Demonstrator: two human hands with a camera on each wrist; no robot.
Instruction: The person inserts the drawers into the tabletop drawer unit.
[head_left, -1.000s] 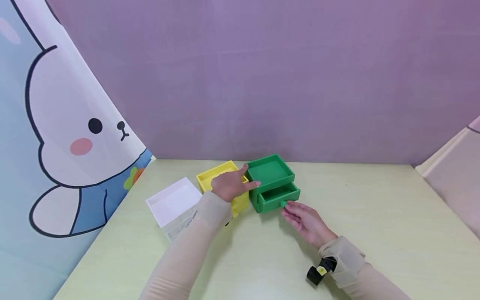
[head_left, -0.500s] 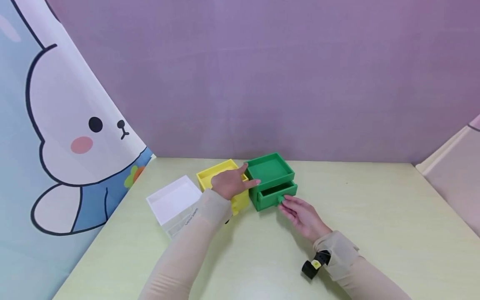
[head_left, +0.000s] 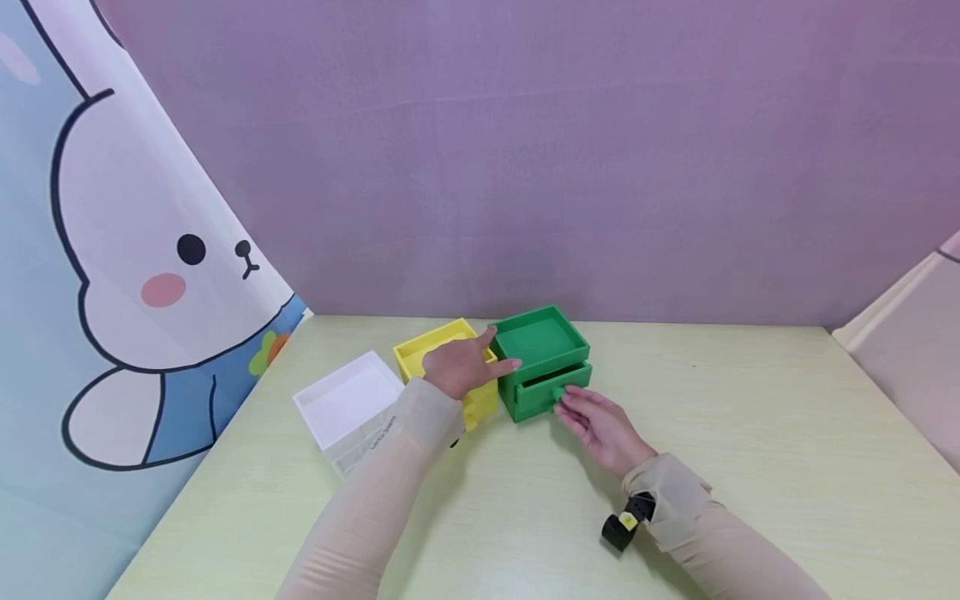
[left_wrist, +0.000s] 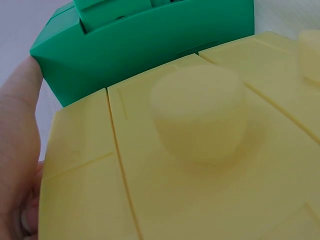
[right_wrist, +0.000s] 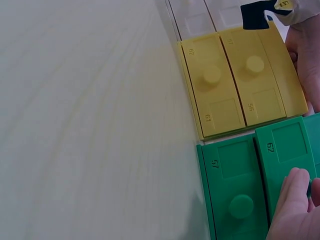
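Note:
A green two-drawer box (head_left: pixel 542 337) stands at the back with a shallow tray top. Its upper drawer (head_left: pixel 537 398) sticks out a little, leaving a narrow dark gap behind its front. My right hand (head_left: pixel 606 429) pinches this drawer's round knob (head_left: pixel 558 393). The lower green drawer (right_wrist: pixel 235 185) sits flush. Over the yellow drawer box (head_left: pixel 431 343) lies my left hand (head_left: pixel 457 368), thumb and forefinger spread, touching the green box's side. Its other fingers are mostly hidden. Round knobs (left_wrist: pixel 200 112) show on the yellow fronts.
Left of the yellow box stands a white drawer box (head_left: pixel 348 400), partly covered by the left forearm. The pale wooden table (head_left: pixel 750 417) meets a purple backdrop (head_left: pixel 525 167) behind the boxes. A rabbit-print cloth (head_left: pixel 127 250) hangs at the left.
Pushed by my right hand, the upper green drawer has slid further into its box, so its opening has narrowed. My left hand has stayed in place.

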